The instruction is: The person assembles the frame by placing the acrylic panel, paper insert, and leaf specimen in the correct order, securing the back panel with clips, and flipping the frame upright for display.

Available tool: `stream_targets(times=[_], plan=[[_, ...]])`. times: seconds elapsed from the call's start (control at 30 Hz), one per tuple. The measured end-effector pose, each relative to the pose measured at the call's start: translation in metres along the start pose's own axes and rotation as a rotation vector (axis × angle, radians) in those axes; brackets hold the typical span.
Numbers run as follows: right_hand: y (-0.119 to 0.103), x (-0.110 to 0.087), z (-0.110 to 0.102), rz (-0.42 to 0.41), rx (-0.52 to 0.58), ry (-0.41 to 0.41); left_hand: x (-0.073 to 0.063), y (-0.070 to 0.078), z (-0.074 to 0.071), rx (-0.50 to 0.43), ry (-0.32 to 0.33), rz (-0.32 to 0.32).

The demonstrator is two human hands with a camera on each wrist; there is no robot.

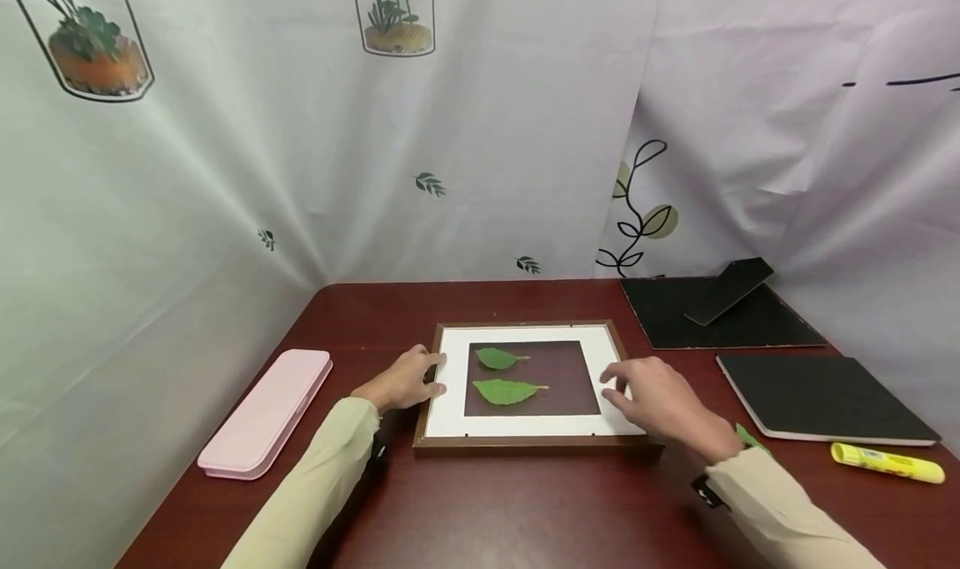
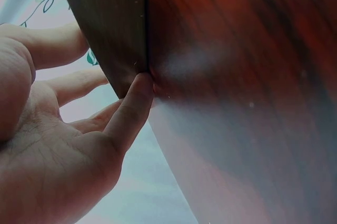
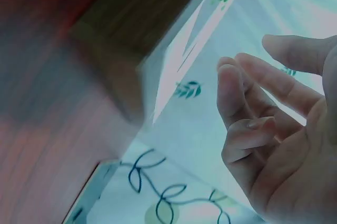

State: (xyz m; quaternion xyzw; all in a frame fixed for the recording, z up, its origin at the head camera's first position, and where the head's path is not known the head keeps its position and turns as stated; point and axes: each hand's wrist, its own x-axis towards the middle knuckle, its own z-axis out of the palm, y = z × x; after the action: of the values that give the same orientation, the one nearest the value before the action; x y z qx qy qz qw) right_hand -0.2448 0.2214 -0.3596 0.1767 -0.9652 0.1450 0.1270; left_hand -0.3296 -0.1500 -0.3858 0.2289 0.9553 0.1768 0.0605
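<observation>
A brown picture frame (image 1: 525,446) lies on the table with a white mat (image 1: 532,426) inside it. Two green leaves, a smaller one (image 1: 496,358) and a larger one (image 1: 504,391), lie in the mat's dark reddish window. My left hand (image 1: 406,379) holds the frame's left side; in the left wrist view one finger (image 2: 134,103) reaches the bottom of its side wall. Over the right part of the mat hovers my right hand (image 1: 651,392). Its fingers (image 3: 231,95) are loosely bent, apart from the frame's corner, and hold nothing.
A pink case (image 1: 266,411) lies left. Back right is a black backing board (image 1: 652,315) with a raised stand (image 1: 729,291). Before it lie a black-covered book (image 1: 825,394) and a yellow glue stick (image 1: 888,462). Another leaf (image 1: 751,439) shows beside my right wrist. Curtains (image 1: 480,136) enclose the table.
</observation>
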Motion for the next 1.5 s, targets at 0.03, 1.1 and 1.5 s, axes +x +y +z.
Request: stream_targets(times=[0.03, 1.1, 1.5], plan=[[0.004, -0.004, -0.003, 0.001, 0.000, 0.007, 0.000, 0.000, -0.001, 0.003, 0.001, 0.000], [0.137, -0.126, -0.024, 0.420, -0.166, -0.440, 0.003, 0.001, -0.003, -0.002, -0.026, -0.016], [0.138, -0.125, -0.018, 0.375, -0.081, -0.443, 0.002, 0.000, 0.000, -0.017, -0.037, -0.024]])
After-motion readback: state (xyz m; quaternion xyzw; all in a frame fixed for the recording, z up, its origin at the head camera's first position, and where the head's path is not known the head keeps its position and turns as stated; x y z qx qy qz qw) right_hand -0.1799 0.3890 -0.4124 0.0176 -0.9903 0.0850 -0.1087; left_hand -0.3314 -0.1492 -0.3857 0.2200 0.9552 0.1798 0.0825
